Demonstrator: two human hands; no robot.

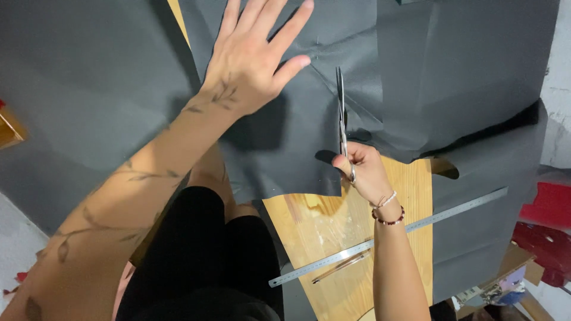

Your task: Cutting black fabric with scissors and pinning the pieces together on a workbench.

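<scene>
Nearest the camera, a long steel ruler (386, 238) lies slantwise on a bare wooden board (333, 226), below the right wrist, with a thin pencil (340, 266) just beside its lower edge. Above them the right hand (363, 169) grips a pair of scissors (342, 128), its fingers curled tight through the handle loops. The blades point away from those fingers and bite into a large dark grey sheet (279, 142); how wide they stand apart cannot be told. The sheet's cut edge lies just left of the right fingers. Farther off, the left hand (253, 56) rests flat on the same sheet, fingers spread and pressing it down, its thumb tip near the blade tips. At the far right lie red scraps (550, 205).
</scene>
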